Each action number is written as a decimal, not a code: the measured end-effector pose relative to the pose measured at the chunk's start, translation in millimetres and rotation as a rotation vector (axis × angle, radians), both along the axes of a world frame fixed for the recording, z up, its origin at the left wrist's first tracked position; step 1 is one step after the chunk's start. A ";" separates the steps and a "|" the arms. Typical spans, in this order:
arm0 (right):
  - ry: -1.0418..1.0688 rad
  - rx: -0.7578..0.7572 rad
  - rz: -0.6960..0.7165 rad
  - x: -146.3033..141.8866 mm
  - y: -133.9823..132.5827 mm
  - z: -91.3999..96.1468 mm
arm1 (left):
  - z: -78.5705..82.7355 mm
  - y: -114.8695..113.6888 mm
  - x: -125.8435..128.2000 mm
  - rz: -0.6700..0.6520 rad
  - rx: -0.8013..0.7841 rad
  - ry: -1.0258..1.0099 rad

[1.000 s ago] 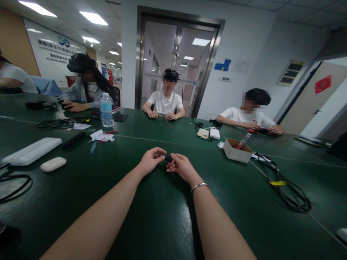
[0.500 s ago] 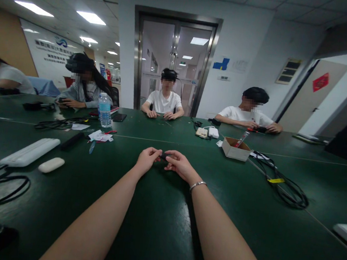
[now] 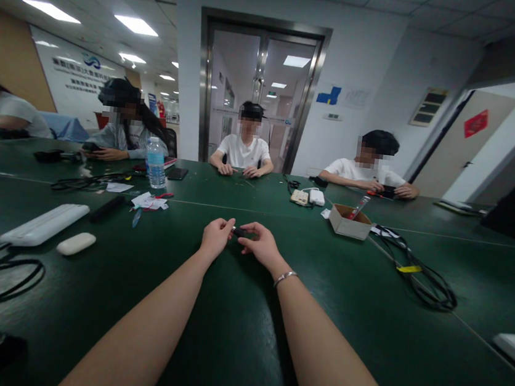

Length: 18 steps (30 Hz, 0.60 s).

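Over the middle of the green table (image 3: 243, 315), my two hands meet at a small dark object (image 3: 237, 232) with a shiny end toward the left. It is too small for me to tell its kind. My left hand (image 3: 216, 236) pinches the shiny end between thumb and fingers. My right hand (image 3: 261, 244), with a silver bracelet (image 3: 285, 277) at the wrist, has its thumb and fingertips closed on the dark end. Part of the object is hidden by the fingers.
Left lie a white case (image 3: 44, 224), a white mouse-shaped thing (image 3: 76, 244), cables (image 3: 19, 277) and a water bottle (image 3: 155, 163). To the right are a small open box (image 3: 349, 223) and a coiled black cable (image 3: 428, 287). Several people sit across the table.
My right hand has shifted slightly left, with its wrist. More of the small dark object and its shiny end now shows between my hands. My left hand has moved a little left.
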State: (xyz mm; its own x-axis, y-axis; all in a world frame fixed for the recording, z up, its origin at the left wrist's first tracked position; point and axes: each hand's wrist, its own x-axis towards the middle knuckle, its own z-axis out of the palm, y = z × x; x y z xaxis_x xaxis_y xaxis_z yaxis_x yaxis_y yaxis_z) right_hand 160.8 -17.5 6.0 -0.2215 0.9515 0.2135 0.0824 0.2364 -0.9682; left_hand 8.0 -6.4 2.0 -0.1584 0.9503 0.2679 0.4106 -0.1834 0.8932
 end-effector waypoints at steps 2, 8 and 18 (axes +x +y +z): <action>-0.115 0.075 -0.046 -2.9 -2.3 0.5 | 1.4 -1.3 0.0 0.032 0.001 0.042; -0.439 0.323 -0.164 -5.3 -8.3 5.8 | 3.4 -4.7 1.2 0.049 0.001 0.107; -0.528 0.274 -0.211 -5.7 -5.6 10.7 | 19.3 -26.2 15.1 -0.159 0.236 0.414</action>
State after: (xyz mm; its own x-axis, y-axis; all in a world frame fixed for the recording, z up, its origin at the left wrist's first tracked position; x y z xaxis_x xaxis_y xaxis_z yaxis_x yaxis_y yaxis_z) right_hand 155.1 -23.0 16.7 -0.1772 0.9126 0.3684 0.6048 0.3963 -0.6908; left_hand 23.0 -32.6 21.3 0.1490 0.8598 0.4883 0.6724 -0.4502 0.5875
